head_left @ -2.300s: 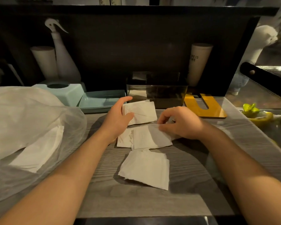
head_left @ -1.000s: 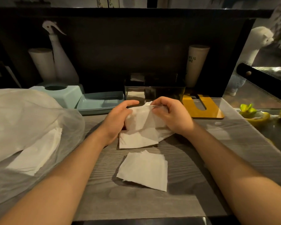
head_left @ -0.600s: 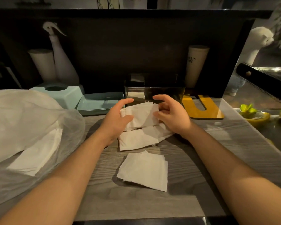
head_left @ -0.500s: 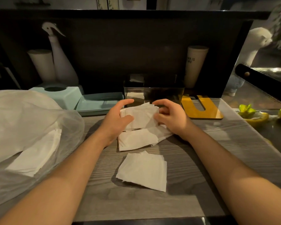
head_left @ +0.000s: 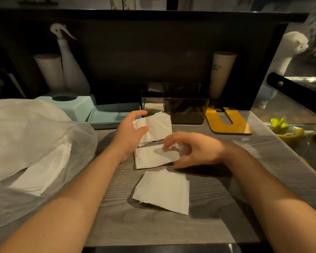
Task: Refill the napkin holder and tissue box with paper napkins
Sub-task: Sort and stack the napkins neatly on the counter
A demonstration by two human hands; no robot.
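The left hand (head_left: 129, 133) grips a folded napkin (head_left: 156, 127) — long axis left-right, tilted, just before the dark napkin holder (head_left: 185, 105). The right hand (head_left: 193, 149), blurred and loosely spread, hovers over a 2nd napkin (head_left: 150, 157); a 3rd napkin (head_left: 162, 191) lies nearer on the grey table (head_left: 208, 216) — a plastic bag (head_left: 35, 143) bounds the left.

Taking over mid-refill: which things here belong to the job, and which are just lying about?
Job: napkin stack in left hand; napkins under right hand; nearest stack; bagged napkins; metal holder; blue tissue box.
Lying about: spray bottle; yellow board; beige cup.
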